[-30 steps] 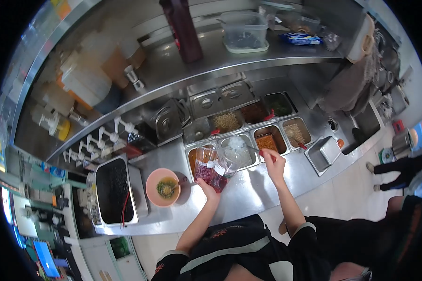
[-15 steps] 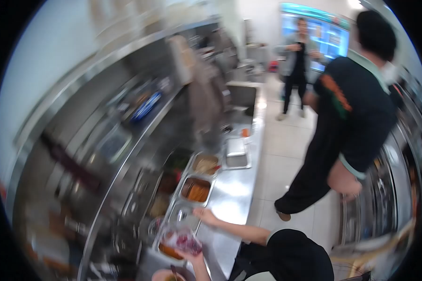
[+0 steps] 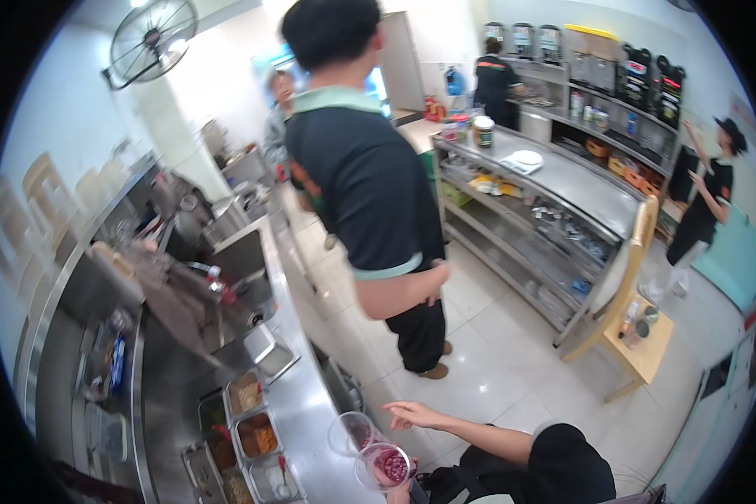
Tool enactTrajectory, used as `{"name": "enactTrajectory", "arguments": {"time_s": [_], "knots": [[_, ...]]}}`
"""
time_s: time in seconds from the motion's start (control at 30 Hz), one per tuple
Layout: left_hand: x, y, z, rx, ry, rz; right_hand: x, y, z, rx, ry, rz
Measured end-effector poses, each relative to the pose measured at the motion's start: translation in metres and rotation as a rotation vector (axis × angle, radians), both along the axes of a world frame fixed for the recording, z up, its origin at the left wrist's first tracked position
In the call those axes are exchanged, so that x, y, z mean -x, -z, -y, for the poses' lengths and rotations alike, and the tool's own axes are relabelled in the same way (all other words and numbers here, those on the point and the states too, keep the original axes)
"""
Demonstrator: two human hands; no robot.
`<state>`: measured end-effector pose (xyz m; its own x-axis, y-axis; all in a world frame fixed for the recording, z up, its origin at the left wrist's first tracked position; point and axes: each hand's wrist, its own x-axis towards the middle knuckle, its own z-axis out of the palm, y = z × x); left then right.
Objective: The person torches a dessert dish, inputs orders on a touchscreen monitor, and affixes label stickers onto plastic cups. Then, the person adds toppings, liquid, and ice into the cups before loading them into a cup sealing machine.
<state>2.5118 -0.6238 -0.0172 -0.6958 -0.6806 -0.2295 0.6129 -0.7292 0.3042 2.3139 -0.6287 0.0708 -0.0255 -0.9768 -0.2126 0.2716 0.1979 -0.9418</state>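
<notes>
In the head view, my left hand [image 3: 401,490] is low near the counter edge, wrapped round a clear plastic cup [image 3: 388,467] with purple-red pieces inside. A second clear cup [image 3: 351,433], also holding some purple-red bits, overlaps it just behind; what supports that one I cannot tell. My right hand [image 3: 413,416] hovers to the right of the cups with its fingers stretched out, gripping nothing. Left of the cups, metal food pans are set in the steel counter [image 3: 298,403]: one with orange food [image 3: 259,435], one with pale food [image 3: 245,395], and one with a red-handled utensil [image 3: 275,479].
A co-worker [image 3: 361,185] in a dark shirt stands close ahead, one arm bent. A metal pan [image 3: 270,351] sits beside the sink [image 3: 248,281]. Across the floor are a steel shelf table [image 3: 563,185] and a wooden chair [image 3: 626,336]. Several other people are farther back.
The view has swung to the right, away from the food pans. My left hand still holds the cup; my right hand has moved away from above the pans.
</notes>
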Motion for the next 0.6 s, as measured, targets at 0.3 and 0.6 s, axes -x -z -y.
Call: {"name": "enactTrajectory", "arguments": {"time_s": [0.3,0.6], "knots": [[0.204,0.000,-0.108,-0.161,0.777,-0.121,0.140,-0.101,-0.281,0.084,0.484,-0.580],[0.390,-0.052,-0.376,0.138,0.994,0.251,0.248,-0.126,-0.537,-0.329,0.668,-1.186]]}}
